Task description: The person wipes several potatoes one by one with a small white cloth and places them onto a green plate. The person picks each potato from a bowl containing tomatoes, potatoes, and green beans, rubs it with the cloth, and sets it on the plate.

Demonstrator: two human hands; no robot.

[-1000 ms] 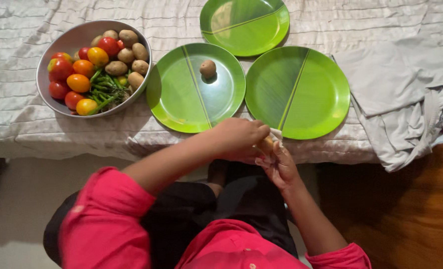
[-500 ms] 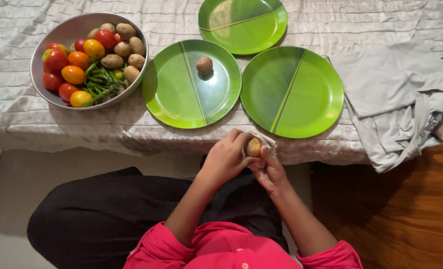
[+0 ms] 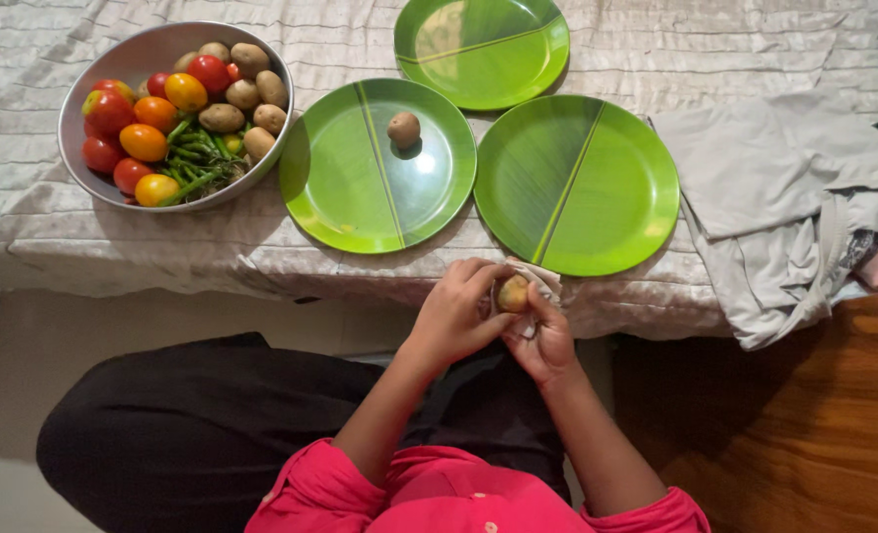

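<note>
Potato (image 3: pixel 511 293) sits gripped with a small cloth (image 3: pixel 542 279) between my left hand (image 3: pixel 454 316) and right hand (image 3: pixel 542 341), below the six o'clock plate (image 3: pixel 597 227); loosened fingers could likely drop it

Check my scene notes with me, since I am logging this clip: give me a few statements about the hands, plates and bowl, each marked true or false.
1. Both hands hold one small potato with a pale cloth around it. True.
2. All three green plates are bare. False: the middle plate carries one potato; the far plate and the right plate are bare.
3. The metal bowl holds tomatoes, potatoes and green chillies. True.
4. The left hand rests in the bowl. False: it meets the right hand at the near table edge.
</note>
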